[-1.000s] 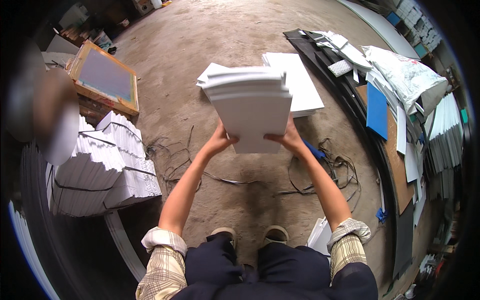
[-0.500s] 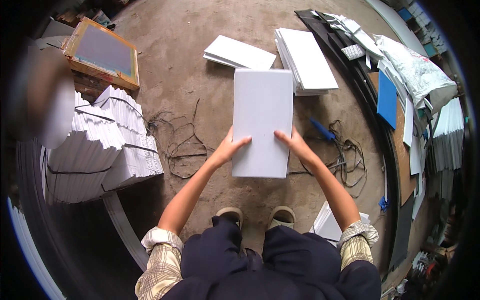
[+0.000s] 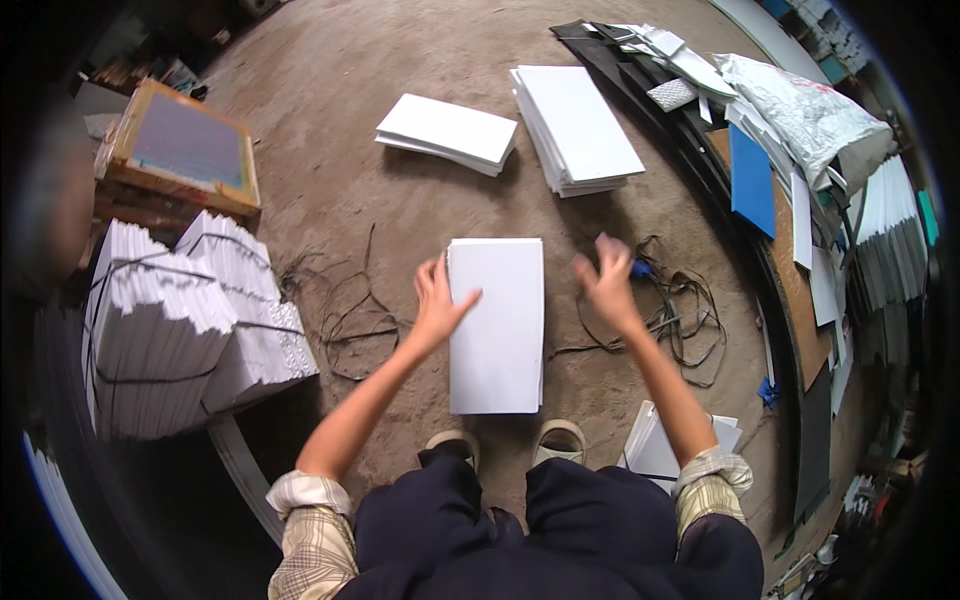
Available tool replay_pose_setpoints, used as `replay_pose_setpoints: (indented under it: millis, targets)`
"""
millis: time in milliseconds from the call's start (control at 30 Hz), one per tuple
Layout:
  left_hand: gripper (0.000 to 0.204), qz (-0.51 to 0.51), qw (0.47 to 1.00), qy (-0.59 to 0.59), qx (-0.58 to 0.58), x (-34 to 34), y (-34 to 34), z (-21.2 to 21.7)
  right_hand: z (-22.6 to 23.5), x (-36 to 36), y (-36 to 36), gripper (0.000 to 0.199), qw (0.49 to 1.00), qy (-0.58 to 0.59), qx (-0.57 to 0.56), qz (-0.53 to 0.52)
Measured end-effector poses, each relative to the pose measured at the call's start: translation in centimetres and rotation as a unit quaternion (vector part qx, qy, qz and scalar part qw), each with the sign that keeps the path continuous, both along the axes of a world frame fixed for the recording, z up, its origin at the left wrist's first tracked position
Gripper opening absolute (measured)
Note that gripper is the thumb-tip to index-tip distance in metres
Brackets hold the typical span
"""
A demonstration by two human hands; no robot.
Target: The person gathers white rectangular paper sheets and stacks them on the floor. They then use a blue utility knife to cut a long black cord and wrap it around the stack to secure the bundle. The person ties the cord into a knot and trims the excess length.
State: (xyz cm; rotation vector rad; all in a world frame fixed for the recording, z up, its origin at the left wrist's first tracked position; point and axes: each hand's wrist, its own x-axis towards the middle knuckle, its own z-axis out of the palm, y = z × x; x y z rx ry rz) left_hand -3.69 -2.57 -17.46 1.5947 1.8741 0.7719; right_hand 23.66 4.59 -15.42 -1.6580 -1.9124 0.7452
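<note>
A white stack of flat rectangular sheets (image 3: 497, 330) sits upright in front of my feet, apparently on the floor. My left hand (image 3: 438, 305) is at its left edge, thumb over the top face and fingers spread along the side. To the right of the stack, my right hand (image 3: 607, 282) is off it, open and slightly blurred, with nothing in its fingers. Farther away lie a low white stack (image 3: 450, 130) and a taller white stack (image 3: 585, 125) of similar sheets.
Tangled dark straps (image 3: 690, 325) lie at right and more straps (image 3: 350, 330) at left. Strapped white bundles (image 3: 165, 320) stand left, below a wooden-framed screen (image 3: 185, 145). Black sheets, a blue panel (image 3: 752, 180) and a white sack (image 3: 815, 115) line the right. White sheets (image 3: 655, 445) lie by my right leg.
The white stack has come down and nearer to my feet. My right hand has let go and moved away to the right. My left hand stays at the left edge.
</note>
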Motion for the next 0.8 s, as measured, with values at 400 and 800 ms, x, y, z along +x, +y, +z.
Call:
replay_pose_setpoints:
  millis: [400,800]
  targets:
    - [0.048,-0.034,0.987,-0.135,-0.076,12.4,23.7,4.8,1.0,6.0,22.3,0.055,0.995,-0.010,-0.074,-0.071]
    - [0.036,-0.051,0.977,-0.180,-0.105,12.2,27.3,4.9,1.0,7.3,26.9,0.057,0.984,0.054,-0.139,-0.097]
